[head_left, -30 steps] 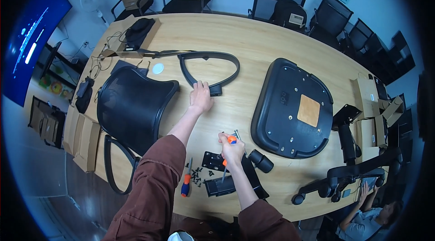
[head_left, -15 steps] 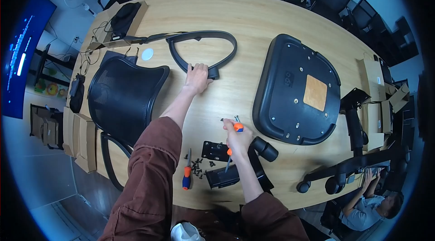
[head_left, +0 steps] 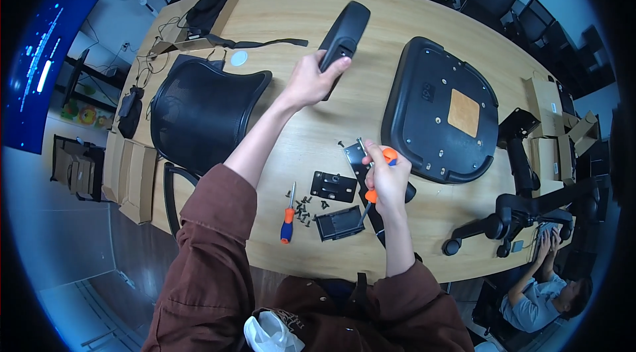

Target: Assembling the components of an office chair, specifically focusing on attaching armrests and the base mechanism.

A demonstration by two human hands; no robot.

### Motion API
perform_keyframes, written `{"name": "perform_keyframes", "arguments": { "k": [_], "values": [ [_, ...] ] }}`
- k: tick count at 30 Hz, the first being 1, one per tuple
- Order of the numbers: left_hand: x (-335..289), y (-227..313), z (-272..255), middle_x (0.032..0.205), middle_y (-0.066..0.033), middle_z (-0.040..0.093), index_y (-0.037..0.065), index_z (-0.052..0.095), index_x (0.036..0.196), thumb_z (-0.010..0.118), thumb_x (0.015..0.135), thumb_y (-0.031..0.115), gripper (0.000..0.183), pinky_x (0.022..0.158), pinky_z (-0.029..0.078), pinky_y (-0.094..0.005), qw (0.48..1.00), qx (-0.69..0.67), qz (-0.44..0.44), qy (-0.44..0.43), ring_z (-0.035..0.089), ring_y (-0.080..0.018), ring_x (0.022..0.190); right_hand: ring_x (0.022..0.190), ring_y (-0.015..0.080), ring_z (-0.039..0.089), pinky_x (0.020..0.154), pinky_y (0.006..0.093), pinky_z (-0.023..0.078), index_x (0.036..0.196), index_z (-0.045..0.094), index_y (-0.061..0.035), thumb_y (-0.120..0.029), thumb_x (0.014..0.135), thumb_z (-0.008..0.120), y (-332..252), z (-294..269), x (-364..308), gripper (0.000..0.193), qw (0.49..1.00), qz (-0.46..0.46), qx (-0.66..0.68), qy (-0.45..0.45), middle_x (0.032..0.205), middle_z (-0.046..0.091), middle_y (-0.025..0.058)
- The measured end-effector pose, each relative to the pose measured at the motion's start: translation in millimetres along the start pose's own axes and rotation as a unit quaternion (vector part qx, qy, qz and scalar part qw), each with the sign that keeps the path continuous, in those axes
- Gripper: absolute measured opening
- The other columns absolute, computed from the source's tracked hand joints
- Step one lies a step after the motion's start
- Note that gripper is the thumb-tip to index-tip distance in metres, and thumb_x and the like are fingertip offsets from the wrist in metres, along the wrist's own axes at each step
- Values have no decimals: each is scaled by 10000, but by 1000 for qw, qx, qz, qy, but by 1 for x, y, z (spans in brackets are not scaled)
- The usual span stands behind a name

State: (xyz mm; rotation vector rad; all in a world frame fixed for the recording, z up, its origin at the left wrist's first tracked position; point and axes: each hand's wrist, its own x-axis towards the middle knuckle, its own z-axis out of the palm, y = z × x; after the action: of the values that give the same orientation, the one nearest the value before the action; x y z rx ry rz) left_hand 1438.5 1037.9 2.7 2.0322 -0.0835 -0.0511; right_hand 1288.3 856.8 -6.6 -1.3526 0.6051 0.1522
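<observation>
Left hand: the left hand (head_left: 309,80) is clamped on a black plastic armrest (head_left: 349,23), thumb on its near right side.
Armrest: at the far middle of the counter (head_left: 285,17), tilted edge-on, its upper end leaning right.
Right hand: the right hand (head_left: 387,178), well apart from the left, is closed around a screwdriver with an orange-and-blue handle (head_left: 389,154); the shaft points down toward the near side.
Under the right hand: a long black bar (head_left: 361,168), partly hidden by it.
Near middle: a flat black plate with holes (head_left: 333,186) lies just beyond a black box-shaped part (head_left: 339,223).
Loose screws: small black screws (head_left: 303,210) lie scattered left of both parts.
Spare tool: a second orange-and-blue screwdriver (head_left: 287,225) lies left of the screws.
Left side: a curved black mesh backrest (head_left: 202,103); a black loop-shaped frame (head_left: 171,196) is near it.
Right side: an upturned black seat with a tan square patch (head_left: 424,97), and farther right a black wheeled chair base (head_left: 523,211).
Near right: a seated person (head_left: 540,305) in a pale shirt.
</observation>
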Motion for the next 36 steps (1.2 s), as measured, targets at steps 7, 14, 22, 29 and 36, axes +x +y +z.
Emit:
{"name": "perform_keyframes", "arguments": {
  "k": [7, 14, 22, 29, 36],
  "values": [
    [-127, 76, -57, 818, -7, 605, 5, 621, 990, 607, 986, 449, 444, 659, 460, -232, 965, -260, -23, -6, 537, -45, 725, 460, 74, 520, 441, 246, 398, 813, 712, -19, -228, 862, 757, 20, -33, -44, 219, 959, -77, -257, -96, 662, 649, 28],
    [-227, 61, -67, 858, -64, 653, 23, 569, 1028, 389, 1056, 475, 487, 538, 508, -250, 926, -371, -75, 17, 599, -114, 570, 899, 344, 712, 819, 422, 558, 933, 771, -89, -294, 746, 775, 87, 0, -1, 278, 812, -135, -560, -96, 917, 727, 180],
    [-279, 36, -45, 884, -99, 654, 32, 549, 1135, 59, 1012, 638, 789, 586, 537, -273, 902, -405, -128, 69, 608, -135, 611, 1062, 324, 673, 920, 417, 545, 1136, 710, -121, -303, 668, 884, 139, 15, 29, 531, 709, -128, -685, -107, 1224, 633, 138],
    [-287, 28, -49, 887, -76, 645, 60, 511, 1135, 86, 1018, 641, 729, 590, 538, -258, 890, -435, -113, 76, 600, -110, 631, 1019, 320, 688, 883, 414, 553, 1087, 719, -121, -352, 653, 901, 139, 14, 39, 525, 680, -159, -704, -132, 1118, 682, 139],
    [-289, 26, -50, 886, -84, 643, 59, 510, 1134, 104, 1035, 610, 691, 584, 537, -253, 882, -453, -111, 69, 608, -120, 633, 961, 314, 706, 845, 426, 553, 1007, 736, -112, -426, 717, 856, 129, 4, 43, 444, 686, -144, -685, -199, 971, 732, 158]
  ]
}}
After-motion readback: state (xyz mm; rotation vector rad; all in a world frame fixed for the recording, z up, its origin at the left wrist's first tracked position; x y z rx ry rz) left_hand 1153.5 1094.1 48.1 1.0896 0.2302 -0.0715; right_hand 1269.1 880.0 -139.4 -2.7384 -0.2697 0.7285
